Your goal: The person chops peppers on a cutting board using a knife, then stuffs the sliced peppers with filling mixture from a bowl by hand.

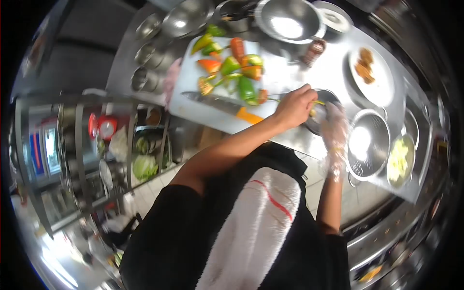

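Observation:
My left hand, bare, is closed around a thin yellow-green piece over a dark round pan. A thin dark rod shows to the left of its fingers. My right hand, in a clear plastic glove, reaches over the pan's right side; its fingers are blurred, so what they hold cannot be made out. Left of my hands, a white cutting board bears green and orange peppers, a knife and an orange strip near its front edge.
A colander stands right of the gloved hand, beside a bowl of pale green pieces. Behind are a white plate with brown food, a spice bottle and a large steel bowl. Metal containers stand left of the board.

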`<state>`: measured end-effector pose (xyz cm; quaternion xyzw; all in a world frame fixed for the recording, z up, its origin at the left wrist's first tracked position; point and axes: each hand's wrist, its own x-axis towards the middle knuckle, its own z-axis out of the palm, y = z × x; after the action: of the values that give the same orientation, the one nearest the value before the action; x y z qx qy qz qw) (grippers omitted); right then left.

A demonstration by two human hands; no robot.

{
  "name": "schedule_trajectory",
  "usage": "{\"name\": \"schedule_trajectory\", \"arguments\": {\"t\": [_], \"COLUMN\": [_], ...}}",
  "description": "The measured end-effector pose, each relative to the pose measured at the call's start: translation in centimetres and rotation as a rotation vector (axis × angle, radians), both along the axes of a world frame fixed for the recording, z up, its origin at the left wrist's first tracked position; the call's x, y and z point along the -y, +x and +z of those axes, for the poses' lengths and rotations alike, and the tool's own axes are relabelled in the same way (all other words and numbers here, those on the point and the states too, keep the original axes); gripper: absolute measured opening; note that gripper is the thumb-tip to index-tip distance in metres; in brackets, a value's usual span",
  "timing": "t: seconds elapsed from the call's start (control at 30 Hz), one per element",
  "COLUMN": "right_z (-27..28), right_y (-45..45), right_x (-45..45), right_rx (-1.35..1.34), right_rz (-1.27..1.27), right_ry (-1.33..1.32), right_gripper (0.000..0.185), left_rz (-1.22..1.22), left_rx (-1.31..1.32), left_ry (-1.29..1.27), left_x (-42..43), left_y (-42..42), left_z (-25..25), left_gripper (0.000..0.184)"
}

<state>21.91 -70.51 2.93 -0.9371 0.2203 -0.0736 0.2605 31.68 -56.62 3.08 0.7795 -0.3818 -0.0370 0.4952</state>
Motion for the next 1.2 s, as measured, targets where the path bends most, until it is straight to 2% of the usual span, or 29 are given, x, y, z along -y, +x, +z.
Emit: {"name": "schedule_trajectory", "arguments": {"t": [0.03, 0.07, 0.1, 0.13, 0.17, 0.2, 0.23, 0.27, 0.3, 0.33, 0.37, 0.4, 0.43, 0.47, 0.53, 0.57, 0.6, 0.67, 0.7, 0.83, 0.9, 0.93, 0.97, 1.0, 1.07, 1.13, 1.2], "right_z": [0.9, 0.1, 0.1, 0.3, 1.2, 2.2, 1.0, 0.4, 0.8, 2.3, 2.5, 2.6, 2.7, 3.1, 3.5, 3.6, 3.6, 4.1, 4.2, 3.6, 3.5, 3.5, 3.8, 4.0, 4.4, 4.8, 3.8], "right_y": [-0.1, -1.0, -1.2, -1.1, -0.4, 0.2, 1.1, 1.6, 2.6, 4.1, 4.9, 5.5, 5.8, 6.1, 6.7, 6.6, 6.4, 6.1, 5.8, 4.9, 4.5, 4.3, 4.1, 4.2, 5.0, 5.5, 5.7], "right_x": [-0.2, -0.5, -1.3, -2.1, -3.9, -6.3, -8.4, -10.8, -13.0, -14.6, -16.1, -17.2, -17.7, -18.1, -18.4, -18.2, -18.0, -17.9, -18.0, -17.2, -17.2, -17.2, -16.9, -17.0, -17.1, -15.9, -13.4], "right_rx": [0.025, 0.226, 0.273, 0.319, 0.288, 0.251, 0.371, 0.298, 0.366, 0.343, 0.365, 0.389, 0.379, 0.389, 0.396, 0.366, 0.334, 0.326, 0.322, 0.326, 0.308, 0.285, 0.227, 0.237, 0.21, 0.193, 0.147], "right_rz": [0.014, 0.006, 0.062, 0.107, 0.172, 0.231, 0.303, 0.317, 0.41, 0.511, 0.514, 0.514, 0.515, 0.49, 0.467, 0.427, 0.385, 0.332, 0.297, 0.223, 0.197, 0.186, 0.2, 0.174, 0.058, 0.011, 0.021], "right_ry": [-0.053, -0.11, -0.142, -0.175, -0.137, -0.1, -0.167, -0.174, -0.16, 0.002, 0.037, 0.073, 0.069, 0.085, 0.089, 0.106, 0.125, 0.133, 0.169, 0.228, 0.284, 0.334, 0.354, 0.36, 0.61, 0.793, 0.625], "right_gripper": [0.032, 0.026, 0.024, 0.022, 0.021, 0.019, 0.021, 0.017, 0.018, 0.02, 0.02, 0.02, 0.02, 0.021, 0.022, 0.021, 0.02, 0.017, 0.016, 0.014, 0.014, 0.014, 0.026, 0.026, 0.043, 0.059, 0.057], "left_rz": [0.102, 0.19, 0.267, 0.382, 0.521, 0.626, 0.716, 0.775, 0.817, 0.826, 0.835, 0.835, 0.828, 0.828, 0.82, 0.719, 0.717, 0.565, 0.489, 0.416, 0.323, 0.306, 0.306, 0.301, 0.261, 0.187, 0.119], "left_rx": [0.002, 0.005, 0.086, 0.021, 0.155, -0.057, -0.153, -0.158, -0.186, -0.196, -0.11, -0.023, -0.094, -0.105, 0.154, -0.01, -0.021, -0.075, -0.114, 0.001, -0.452, -0.442, -0.52, -0.599, -0.599, -0.415, -0.261], "left_ry": [-0.031, -0.07, -0.152, -0.183, -0.113, -0.225, -0.152, -0.152, -0.196, -0.203, -0.037, 0.129, 0.1, 0.097, 0.32, 0.264, 0.262, 0.45, 0.473, 0.506, 0.432, 0.447, 0.261, 0.075, 0.096, 0.061, 0.051], "left_x": [-1.8, -3.4, -5.8, -8.9, -12.2, -15.7, -19.6, -23.0, -26.0, -28.1, -29.8, -30.9, -30.9, -30.8, -29.7, -29.0, -28.1, -26.7, -26.6, -27.2, -28.1, -27.8, -27.4, -26.7, -23.3, -18.4, -12.6], "left_y": [0.5, 1.1, 2.8, 4.8, 5.7, 7.4, 9.1, 10.7, 12.3, 13.1, 13.8, 14.3, 13.8, 13.0, 12.1, 12.2, 12.5, 13.4, 14.0, 14.9, 14.7, 14.1, 13.2, 12.3, 10.7, 8.8, 6.1], "left_z": [0.6, 1.1, -0.2, -3.2, -1.2, -2.5, -3.4, -4.4, -6.0, -7.1, -8.0, -8.4, -7.7, -7.0, -5.0, -4.3, -4.1, -4.4, -5.1, -5.7, -4.5, -3.3, -2.0, -0.5, 2.2, 2.8, 3.1], "left_gripper": [0.016, 0.017, 0.018, 0.018, 0.015, 0.013, 0.014, 0.014, 0.015, 0.015, 0.017, 0.02, 0.028, 0.028, 0.028, 0.03, 0.03, 0.03, 0.025, 0.014, 0.013, 0.013, 0.014, 0.015, 0.015, 0.015, 0.014]}}
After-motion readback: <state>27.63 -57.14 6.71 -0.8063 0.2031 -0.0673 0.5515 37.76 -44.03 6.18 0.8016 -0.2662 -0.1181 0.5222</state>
